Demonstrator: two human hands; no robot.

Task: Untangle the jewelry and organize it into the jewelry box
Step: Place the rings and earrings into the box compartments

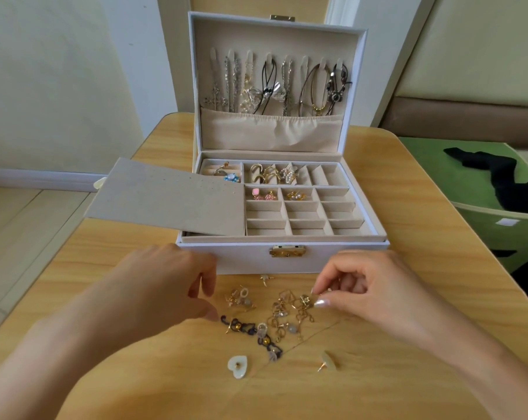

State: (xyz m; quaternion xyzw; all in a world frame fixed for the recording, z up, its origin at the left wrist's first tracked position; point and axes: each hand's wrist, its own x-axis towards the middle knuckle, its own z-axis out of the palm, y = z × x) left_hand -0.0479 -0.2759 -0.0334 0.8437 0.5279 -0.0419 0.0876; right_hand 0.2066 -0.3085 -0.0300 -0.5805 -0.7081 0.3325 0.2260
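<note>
A white jewelry box (244, 259) stands open on the wooden table, with necklaces (275, 83) hanging in its lid and rings and earrings in some tray compartments. A tangled heap of gold earrings (287, 313) lies in front of it. A dark beaded chain (250, 331) runs along the heap's near side. My left hand (165, 286) hovers over the heap's left edge, thumb and fingers bent, thumb tip at the chain's end. My right hand (365, 292) pinches a small gold piece (305, 300) at the heap's right edge. Two white heart earrings (238, 365) (329, 360) lie nearest me.
A beige padded earring panel (165, 198) lies tilted over the box's left side, jutting past its edge. The wooden table (408, 298) has rounded corners. To the right stands a green bin (499, 225) with a black garment draped in it. A wall is behind.
</note>
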